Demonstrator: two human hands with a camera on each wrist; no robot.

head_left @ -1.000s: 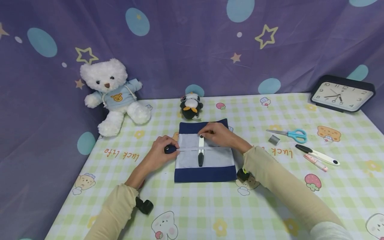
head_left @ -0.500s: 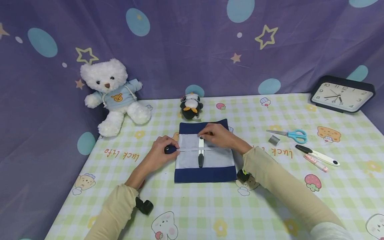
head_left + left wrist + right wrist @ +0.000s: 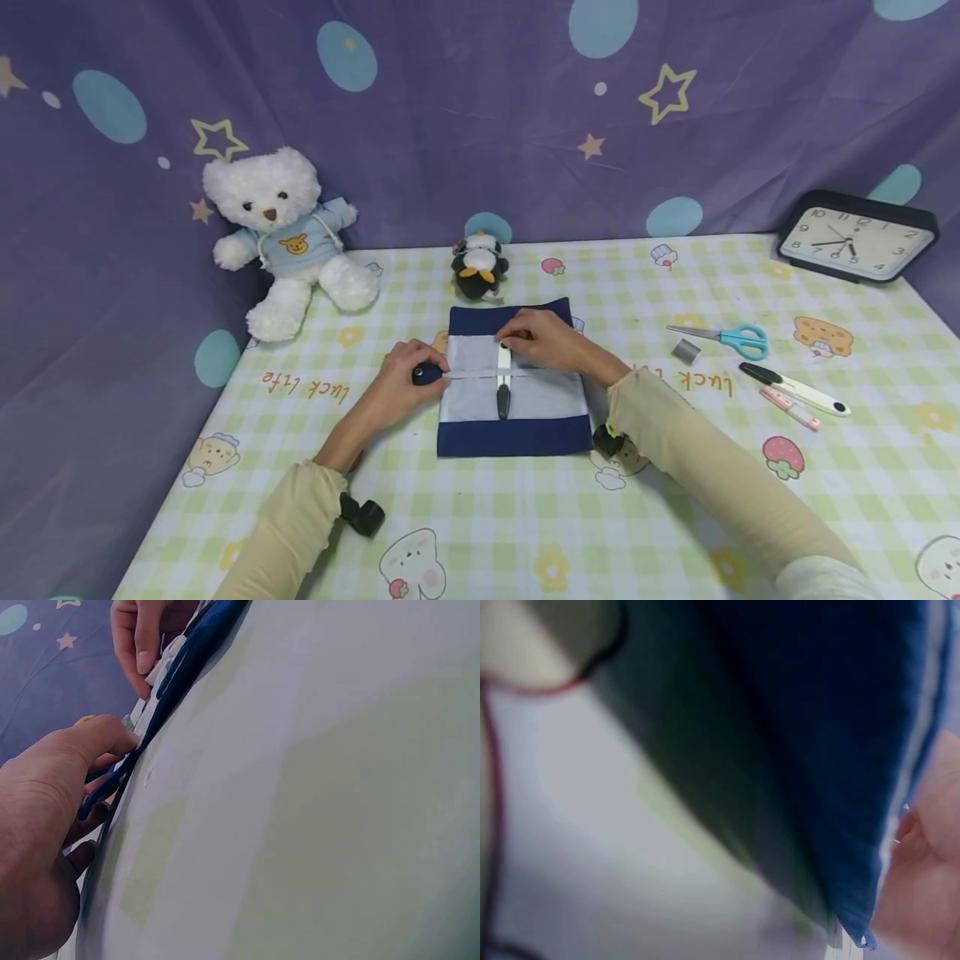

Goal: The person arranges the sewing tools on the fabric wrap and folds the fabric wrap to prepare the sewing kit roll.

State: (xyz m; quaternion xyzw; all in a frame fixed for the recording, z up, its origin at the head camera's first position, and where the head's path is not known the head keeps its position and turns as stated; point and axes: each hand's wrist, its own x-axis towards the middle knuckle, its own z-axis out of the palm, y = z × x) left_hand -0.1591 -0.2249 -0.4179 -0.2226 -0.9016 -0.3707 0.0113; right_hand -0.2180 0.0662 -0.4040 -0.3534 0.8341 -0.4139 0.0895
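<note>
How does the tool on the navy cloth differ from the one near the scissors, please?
The cloth tool lies nearly straight, its black end nearer the camera; the scissors-side tool slants, its black end farther away. The right hand is at the cloth tool's white end; no hand touches the scissors-side tool. Both are black and white.

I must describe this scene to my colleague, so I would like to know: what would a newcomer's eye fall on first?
Probably the white bear, seated at the back left against the purple curtain. Next come the hands at the middle: the left hand pinches the left edge of the cloth case, and the right hand is at the far end of the tool lying on it. The clock stands out at the back right.
</note>
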